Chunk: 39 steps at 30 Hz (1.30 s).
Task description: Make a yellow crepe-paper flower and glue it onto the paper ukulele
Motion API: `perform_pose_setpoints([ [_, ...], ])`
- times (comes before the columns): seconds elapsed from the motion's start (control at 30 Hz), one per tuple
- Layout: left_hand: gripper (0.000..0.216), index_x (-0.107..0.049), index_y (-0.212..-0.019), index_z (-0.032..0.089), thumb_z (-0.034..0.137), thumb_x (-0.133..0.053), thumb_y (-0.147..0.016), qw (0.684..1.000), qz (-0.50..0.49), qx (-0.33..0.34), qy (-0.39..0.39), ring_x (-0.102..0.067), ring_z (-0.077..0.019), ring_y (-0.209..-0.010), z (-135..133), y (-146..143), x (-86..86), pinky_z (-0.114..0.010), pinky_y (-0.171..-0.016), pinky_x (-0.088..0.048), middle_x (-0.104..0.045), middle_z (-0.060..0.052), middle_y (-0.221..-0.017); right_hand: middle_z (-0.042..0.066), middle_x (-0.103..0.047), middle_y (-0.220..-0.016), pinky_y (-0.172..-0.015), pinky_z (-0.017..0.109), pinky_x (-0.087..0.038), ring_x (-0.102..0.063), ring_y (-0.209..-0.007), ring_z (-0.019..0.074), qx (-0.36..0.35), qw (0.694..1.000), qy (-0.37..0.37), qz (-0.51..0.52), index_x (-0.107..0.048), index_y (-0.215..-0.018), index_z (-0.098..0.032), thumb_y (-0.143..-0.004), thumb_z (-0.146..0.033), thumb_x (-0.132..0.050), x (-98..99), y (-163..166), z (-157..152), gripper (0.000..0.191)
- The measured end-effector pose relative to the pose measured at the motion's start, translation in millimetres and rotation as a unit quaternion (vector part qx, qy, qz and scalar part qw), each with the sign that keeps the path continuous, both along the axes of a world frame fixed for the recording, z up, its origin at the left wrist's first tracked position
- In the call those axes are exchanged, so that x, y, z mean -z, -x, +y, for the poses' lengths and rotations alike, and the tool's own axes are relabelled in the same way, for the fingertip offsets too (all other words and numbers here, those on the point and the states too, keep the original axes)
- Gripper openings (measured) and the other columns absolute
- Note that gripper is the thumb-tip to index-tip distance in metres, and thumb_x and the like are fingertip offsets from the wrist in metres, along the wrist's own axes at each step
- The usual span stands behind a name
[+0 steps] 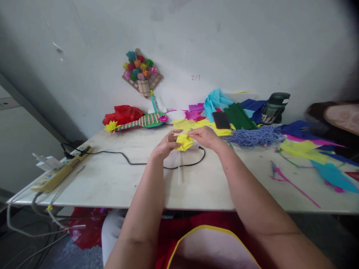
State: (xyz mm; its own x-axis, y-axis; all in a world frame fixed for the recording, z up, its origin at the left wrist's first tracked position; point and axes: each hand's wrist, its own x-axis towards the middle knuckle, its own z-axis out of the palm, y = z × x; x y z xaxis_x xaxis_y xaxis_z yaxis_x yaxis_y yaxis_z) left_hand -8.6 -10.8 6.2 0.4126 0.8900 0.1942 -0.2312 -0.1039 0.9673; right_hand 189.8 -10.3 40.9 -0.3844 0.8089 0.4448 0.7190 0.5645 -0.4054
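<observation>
Above the middle of the table, my left hand (pixel 165 145) grips a yellow crepe-paper flower (pixel 184 142) between thumb and fingers. My right hand (pixel 206 136) is closed in a pinch at the flower's upper right. A thin pale stick (pixel 179 133) runs across the top of the flower to my right fingertips; its far end is hidden. Below the flower, a translucent white glue stick (pixel 180 173) lies on the table, pointing toward me. A black cable (pixel 131 163) curves behind and beneath my hands, its plug end near my right wrist.
A yellow power strip (pixel 63 170) lies left. Behind are a green paper-covered instrument model (pixel 150 120), a red plastic bag (pixel 123 114), a phone (pixel 221 120), coloured crepe paper (pixel 241 116) and a purple yarn heap (pixel 254 137). A dark bottle (pixel 275 108) stands back right. Pink paper strip (pixel 297 186) lies right.
</observation>
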Motion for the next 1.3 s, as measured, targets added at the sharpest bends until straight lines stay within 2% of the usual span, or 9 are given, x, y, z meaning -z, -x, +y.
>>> perform_pose_setpoints([
  [0.17,0.06,-0.052,-0.11,0.017,0.013,-0.069,-0.053,1.0,0.017,-0.023,-0.001,-0.061,-0.014,-0.067,0,-2,0.7,-0.022,-0.057,-0.04,-0.067,-0.003,-0.082,0.004,-0.071,-0.103,-0.082,0.033,-0.047,-0.065,-0.096,0.0224,-0.012,1.0,0.013,0.012,-0.072,-0.101,-0.026,-0.083,-0.023,-0.053,1.8,1,2,0.026],
  [0.33,0.062,-0.055,-0.11,0.017,0.009,-0.067,-0.05,1.0,0.02,-0.004,0.015,-0.063,-0.016,-0.068,2,1,2.4,-0.024,-0.06,-0.044,-0.068,-0.004,-0.082,0.003,-0.073,-0.093,-0.074,0.029,-0.047,-0.065,-0.084,0.0202,-0.028,0.996,0.061,0.058,-0.075,-0.092,-0.026,-0.078,-0.023,-0.057,0.4,2,-1,0.022],
  [0.47,0.064,-0.057,-0.11,0.016,0.008,-0.07,-0.048,0.999,0.027,0.029,0.028,-0.064,-0.0176,-0.071,2,3,1.9,-0.026,-0.064,-0.046,-0.069,-0.005,-0.085,0.001,-0.071,-0.075,-0.062,0.025,-0.043,-0.06,-0.067,0.0148,-0.069,0.984,0.128,0.1,-0.076,-0.088,-0.021,-0.076,-0.028,-0.057,-0.3,1,-2,0.024],
  [0.57,0.065,-0.057,-0.111,0.016,0.009,-0.072,-0.048,0.998,0.029,0.049,0.035,-0.064,-0.0179,-0.071,0,5,1.0,-0.026,-0.064,-0.046,-0.069,-0.006,-0.084,-0.003,-0.061,-0.057,-0.053,0.022,-0.036,-0.049,-0.052,0.0097,-0.098,0.97,0.185,0.127,-0.075,-0.088,-0.019,-0.073,-0.033,-0.058,1.3,-3,0,0.027],
  [0.67,0.067,-0.057,-0.113,0.016,0.01,-0.073,-0.048,0.998,0.02,0.058,0.034,-0.064,-0.0183,-0.07,1,6,1.9,-0.027,-0.064,-0.046,-0.069,-0.007,-0.085,-0.005,-0.056,-0.051,-0.05,0.021,-0.033,-0.043,-0.048,0.0078,-0.106,0.962,0.206,0.145,-0.075,-0.089,-0.018,-0.072,-0.036,-0.059,2.9,-4,1,0.029],
  [0.83,0.072,-0.054,-0.118,0.016,0.012,-0.073,-0.049,0.999,-0.02,0.041,0.017,-0.065,-0.0192,-0.073,2,6,4.0,-0.027,-0.065,-0.046,-0.069,-0.007,-0.088,0.001,-0.071,-0.071,-0.062,0.025,-0.045,-0.059,-0.065,0.0135,-0.094,0.967,0.16,0.172,-0.075,-0.089,-0.021,-0.073,-0.027,-0.057,5.0,4,1,0.026],
  [0.97,0.073,-0.053,-0.12,0.016,0.015,-0.073,-0.051,0.999,-0.036,0.02,0.003,-0.066,-0.0197,-0.075,2,4,3.2,-0.027,-0.066,-0.046,-0.069,-0.007,-0.088,0.002,-0.074,-0.091,-0.077,0.028,-0.048,-0.065,-0.086,0.0168,-0.079,0.98,0.091,0.157,-0.075,-0.092,-0.024,-0.076,-0.017,-0.05,13.9,11,7,0.03],
  [1.1,0.062,-0.059,-0.111,0.015,0.015,-0.074,-0.051,0.999,-0.037,-0.001,0.005,-0.064,-0.0169,-0.073,4,2,3.0,-0.026,-0.065,-0.046,-0.069,-0.006,-0.087,0.003,-0.073,-0.094,-0.077,0.028,-0.048,-0.066,-0.088,0.0181,-0.042,0.993,0.029,0.11,-0.073,-0.099,-0.024,-0.079,-0.016,-0.048,21.4,13,12,0.033],
  [1.3,0.044,-0.064,-0.092,0.012,0.014,-0.074,-0.049,0.999,-0.029,-0.027,0.009,-0.062,-0.0142,-0.069,5,0,2.3,-0.024,-0.065,-0.045,-0.067,-0.005,-0.082,0.003,-0.073,-0.097,-0.073,0.025,-0.045,-0.066,-0.089,0.0176,-0.023,0.998,-0.035,0.054,-0.072,-0.104,-0.026,-0.079,-0.014,-0.047,19.3,15,7,0.037],
])
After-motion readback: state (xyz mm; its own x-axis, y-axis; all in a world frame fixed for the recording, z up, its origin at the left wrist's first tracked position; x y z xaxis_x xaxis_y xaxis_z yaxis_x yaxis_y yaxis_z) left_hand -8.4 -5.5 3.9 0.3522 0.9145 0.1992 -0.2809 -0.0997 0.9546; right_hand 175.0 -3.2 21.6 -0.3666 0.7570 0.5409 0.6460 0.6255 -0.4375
